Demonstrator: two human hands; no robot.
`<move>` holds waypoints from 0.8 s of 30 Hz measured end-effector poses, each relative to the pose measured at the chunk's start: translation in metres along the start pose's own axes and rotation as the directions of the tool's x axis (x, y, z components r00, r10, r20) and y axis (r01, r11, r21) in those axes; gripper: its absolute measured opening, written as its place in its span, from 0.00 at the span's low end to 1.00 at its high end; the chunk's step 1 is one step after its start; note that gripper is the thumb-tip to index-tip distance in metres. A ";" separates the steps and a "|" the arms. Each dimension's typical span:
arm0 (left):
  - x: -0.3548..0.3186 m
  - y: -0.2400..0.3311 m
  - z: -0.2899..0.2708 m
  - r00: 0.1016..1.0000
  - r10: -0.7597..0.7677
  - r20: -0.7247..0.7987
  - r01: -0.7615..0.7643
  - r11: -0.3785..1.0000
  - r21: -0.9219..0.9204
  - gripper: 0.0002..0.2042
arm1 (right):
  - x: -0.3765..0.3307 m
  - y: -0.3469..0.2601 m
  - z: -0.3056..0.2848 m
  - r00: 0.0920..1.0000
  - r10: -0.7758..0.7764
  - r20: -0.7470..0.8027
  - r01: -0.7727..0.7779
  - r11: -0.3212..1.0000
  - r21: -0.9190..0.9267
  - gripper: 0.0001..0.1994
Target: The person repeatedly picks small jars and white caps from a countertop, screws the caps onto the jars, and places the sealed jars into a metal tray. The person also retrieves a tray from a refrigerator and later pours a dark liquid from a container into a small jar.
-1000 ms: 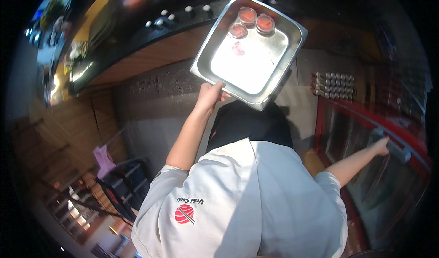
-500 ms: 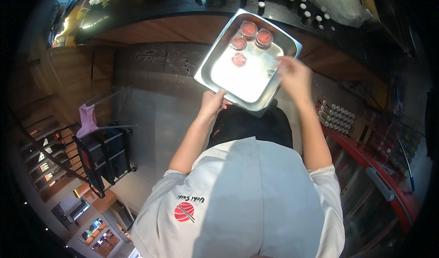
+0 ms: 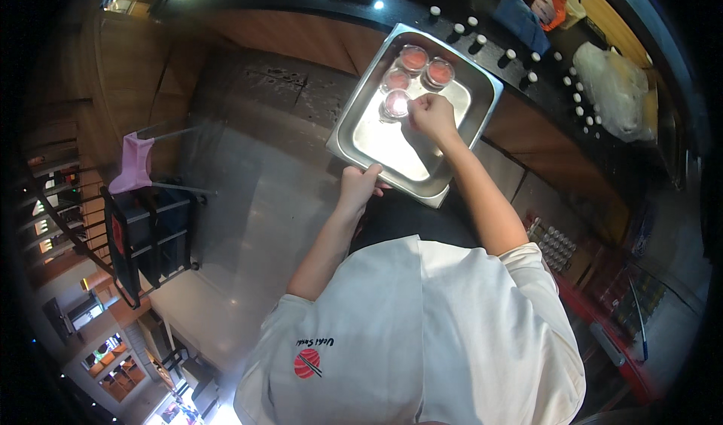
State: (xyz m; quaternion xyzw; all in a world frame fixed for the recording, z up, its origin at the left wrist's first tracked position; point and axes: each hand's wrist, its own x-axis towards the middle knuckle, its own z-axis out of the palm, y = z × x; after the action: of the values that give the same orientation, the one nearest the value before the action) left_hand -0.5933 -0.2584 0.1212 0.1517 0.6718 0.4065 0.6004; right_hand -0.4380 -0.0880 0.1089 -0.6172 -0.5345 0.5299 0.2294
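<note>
A deep square metal pan is held tilted out in front of me, over the counter's near edge. My left hand grips its near left rim, thumb on top. Inside stand several small clear round cups with pinkish-orange contents, such as the far cup and the right cup. My right hand is inside the pan with curled fingers, at the right edge of the nearest cup. Bright glare covers that cup's top. What the fingertips pinch there is hidden.
Small white-capped bottles are scattered along the dark counter. A clear plastic bag lies at the counter's right. On the left stand a pink stool and a black cart. Stacked cans sit on the right.
My right hand has moved left from the pan's right side to the nearest cup. Glare now shows on that cup's top. My left hand keeps its hold; the whole view has shifted.
</note>
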 end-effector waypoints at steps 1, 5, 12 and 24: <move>0.004 0.004 -0.007 1.000 0.010 -0.014 -0.010 1.000 -0.028 0.10 | 0.010 -0.009 0.011 1.000 -0.016 -0.015 0.017 0.996 0.083 0.13; 0.027 0.012 -0.027 0.997 0.011 -0.075 -0.016 0.998 -0.066 0.10 | 0.066 -0.047 0.053 1.000 0.015 0.021 -0.022 0.924 0.381 0.12; 0.081 0.055 -0.041 0.987 -0.036 -0.156 0.005 0.980 -0.197 0.11 | 0.131 -0.095 0.058 0.967 -0.161 0.200 0.116 0.969 0.220 0.11; 0.224 0.148 -0.041 0.958 -0.057 -0.282 -0.028 0.957 -0.288 0.10 | 0.232 -0.025 -0.137 0.668 -0.722 -0.181 0.406 0.557 -0.724 0.38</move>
State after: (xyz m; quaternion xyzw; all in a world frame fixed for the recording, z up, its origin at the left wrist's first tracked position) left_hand -0.7257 -0.0261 0.0739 -0.0032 0.6864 0.5135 0.5150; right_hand -0.3560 0.1682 0.0805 -0.5492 -0.7816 0.0501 0.2914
